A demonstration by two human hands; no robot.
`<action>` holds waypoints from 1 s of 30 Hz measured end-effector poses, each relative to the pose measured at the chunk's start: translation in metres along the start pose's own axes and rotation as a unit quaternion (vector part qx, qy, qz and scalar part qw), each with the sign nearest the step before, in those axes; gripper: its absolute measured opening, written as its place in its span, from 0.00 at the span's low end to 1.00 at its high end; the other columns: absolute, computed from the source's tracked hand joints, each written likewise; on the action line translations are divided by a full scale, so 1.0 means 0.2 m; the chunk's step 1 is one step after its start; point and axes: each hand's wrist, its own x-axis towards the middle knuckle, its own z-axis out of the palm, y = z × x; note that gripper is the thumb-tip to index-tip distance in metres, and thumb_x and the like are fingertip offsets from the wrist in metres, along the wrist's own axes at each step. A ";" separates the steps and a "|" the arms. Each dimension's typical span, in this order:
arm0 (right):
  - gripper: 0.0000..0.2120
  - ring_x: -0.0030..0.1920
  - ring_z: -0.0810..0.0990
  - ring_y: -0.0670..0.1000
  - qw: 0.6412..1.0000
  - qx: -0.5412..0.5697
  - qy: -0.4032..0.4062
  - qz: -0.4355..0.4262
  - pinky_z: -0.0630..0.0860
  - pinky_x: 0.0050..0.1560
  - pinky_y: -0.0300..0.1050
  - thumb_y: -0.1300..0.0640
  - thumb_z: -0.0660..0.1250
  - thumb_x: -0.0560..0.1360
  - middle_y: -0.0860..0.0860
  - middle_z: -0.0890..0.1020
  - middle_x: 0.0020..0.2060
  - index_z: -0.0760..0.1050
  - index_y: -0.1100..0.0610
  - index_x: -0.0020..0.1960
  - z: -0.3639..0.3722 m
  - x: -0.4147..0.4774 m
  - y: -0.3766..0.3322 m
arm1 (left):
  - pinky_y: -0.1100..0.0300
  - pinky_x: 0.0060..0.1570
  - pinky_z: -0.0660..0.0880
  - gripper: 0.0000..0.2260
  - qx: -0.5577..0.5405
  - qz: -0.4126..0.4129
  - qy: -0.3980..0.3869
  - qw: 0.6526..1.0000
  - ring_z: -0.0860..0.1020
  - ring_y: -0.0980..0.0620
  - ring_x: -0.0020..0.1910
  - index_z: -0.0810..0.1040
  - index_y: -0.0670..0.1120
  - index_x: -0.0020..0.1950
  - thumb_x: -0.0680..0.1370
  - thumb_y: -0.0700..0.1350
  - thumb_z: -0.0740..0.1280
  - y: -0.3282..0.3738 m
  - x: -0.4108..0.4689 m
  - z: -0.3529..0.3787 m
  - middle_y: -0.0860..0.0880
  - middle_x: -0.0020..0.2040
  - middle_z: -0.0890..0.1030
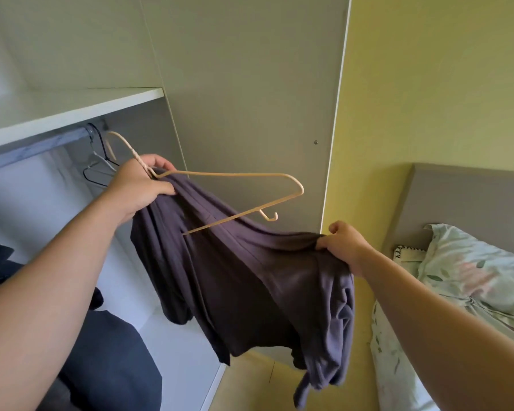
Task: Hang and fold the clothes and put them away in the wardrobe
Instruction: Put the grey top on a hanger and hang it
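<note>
Left hand gripping thin cream plastic hanger and dark purple soft shirt. Right hand pinching shirt's other end.

My wardrobe stands open at left — its white shelf sits above the rail, where empty hangers hook on. At right, the bed — a floral pillow lies on it.

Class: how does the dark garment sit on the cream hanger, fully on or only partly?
Partly on. The garment is bunched near the neck of the hanger, whose right shoulder and lower bar stay bare.
</note>
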 end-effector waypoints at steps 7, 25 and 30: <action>0.19 0.34 0.74 0.48 0.969 -0.147 -0.047 -0.193 0.68 0.32 0.35 0.73 0.55 0.61 0.45 0.78 0.30 0.75 0.52 0.30 0.10 -0.05 0.07 | 0.68 0.33 0.74 0.16 -0.027 0.043 0.011 0.999 0.76 0.61 0.30 0.82 0.53 0.39 0.67 0.30 0.73 0.19 -0.01 0.03 0.57 0.31 0.80; 0.44 0.60 0.71 0.61 0.922 -0.366 0.081 -0.096 0.66 0.58 0.61 0.20 0.50 0.66 0.56 0.71 0.59 0.62 0.54 0.66 0.62 -0.29 0.03 | 0.58 0.39 0.71 0.14 -0.133 0.082 -0.059 0.986 0.73 0.51 0.36 0.80 0.50 0.42 0.60 0.37 0.73 0.59 -0.19 0.26 0.51 0.34 0.76; 0.38 0.59 0.70 0.61 0.920 -0.365 0.121 -0.082 0.66 0.58 0.59 0.25 0.49 0.70 0.56 0.69 0.58 0.62 0.55 0.63 0.64 -0.28 0.00 | 0.67 0.34 0.71 0.16 -0.142 0.100 -0.081 0.982 0.73 0.59 0.31 0.79 0.50 0.43 0.66 0.30 0.75 0.62 -0.20 0.30 0.59 0.29 0.75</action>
